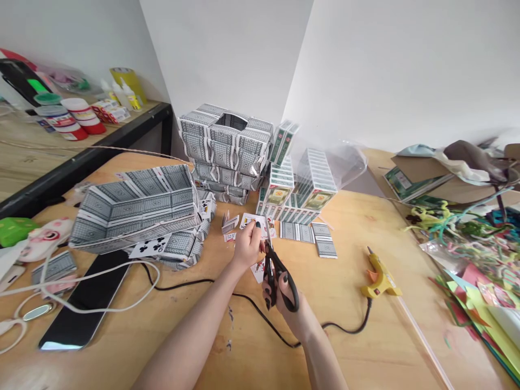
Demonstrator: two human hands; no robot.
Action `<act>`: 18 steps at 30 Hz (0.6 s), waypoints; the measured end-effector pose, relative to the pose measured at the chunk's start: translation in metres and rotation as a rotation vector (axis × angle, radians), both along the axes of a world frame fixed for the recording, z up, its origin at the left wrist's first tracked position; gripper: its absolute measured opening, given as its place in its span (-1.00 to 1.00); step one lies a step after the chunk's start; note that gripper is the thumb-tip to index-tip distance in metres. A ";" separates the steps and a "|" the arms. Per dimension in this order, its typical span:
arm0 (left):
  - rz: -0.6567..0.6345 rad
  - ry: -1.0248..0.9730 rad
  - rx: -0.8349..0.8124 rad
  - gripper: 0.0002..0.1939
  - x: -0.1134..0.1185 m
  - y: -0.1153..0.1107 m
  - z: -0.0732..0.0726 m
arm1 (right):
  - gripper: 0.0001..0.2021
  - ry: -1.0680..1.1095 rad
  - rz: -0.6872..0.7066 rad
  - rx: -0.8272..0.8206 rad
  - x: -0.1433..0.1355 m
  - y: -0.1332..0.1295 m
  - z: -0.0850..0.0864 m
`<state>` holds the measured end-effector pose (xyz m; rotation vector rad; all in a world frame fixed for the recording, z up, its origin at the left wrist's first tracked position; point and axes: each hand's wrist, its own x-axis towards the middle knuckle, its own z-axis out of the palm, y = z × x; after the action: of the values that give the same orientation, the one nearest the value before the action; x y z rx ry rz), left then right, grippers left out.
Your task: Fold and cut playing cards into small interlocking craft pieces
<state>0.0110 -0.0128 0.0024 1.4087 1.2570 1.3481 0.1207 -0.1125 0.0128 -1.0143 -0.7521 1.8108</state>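
My right hand (pixel 285 295) is wrapped round the handles of black scissors (pixel 279 265), whose blades point away from me and lie at a playing card (pixel 252 220). Pinched in my left hand (pixel 247 246) is that card, its white face with black print upward. Below the scissors another face card (pixel 257 271) lies on the table. Just beyond my left hand stand a few folded card pieces (pixel 229 222). Face-down cards (pixel 298 232) with grey patterned backs lie to the right of the scissors.
Boxes built from cards (pixel 227 143) and an open card tray (pixel 138 200) stand at the back left. Stacked card packs (pixel 317 179) are behind my hands. A yellow glue gun (pixel 379 276) lies right, its black cord (pixel 260 314) crossing near my forearms. A phone (pixel 87 303) lies left.
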 end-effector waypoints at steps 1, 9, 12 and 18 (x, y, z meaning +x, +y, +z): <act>-0.001 -0.003 -0.001 -0.71 0.000 0.000 0.000 | -0.62 0.008 -0.003 -0.004 0.000 0.000 0.001; -0.004 -0.025 -0.005 -0.72 0.000 0.000 0.000 | -0.64 -0.020 -0.012 0.004 -0.001 -0.001 0.003; -0.013 -0.037 0.007 -0.72 -0.001 0.001 0.001 | -0.66 -0.041 -0.026 0.002 -0.001 -0.001 0.002; -0.044 -0.073 -0.012 -0.71 0.000 0.002 -0.002 | -0.66 -0.072 -0.040 -0.008 0.000 -0.002 0.007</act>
<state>0.0107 -0.0111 0.0007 1.3596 1.1781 1.3483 0.1204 -0.1143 0.0199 -1.0969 -0.7638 1.7520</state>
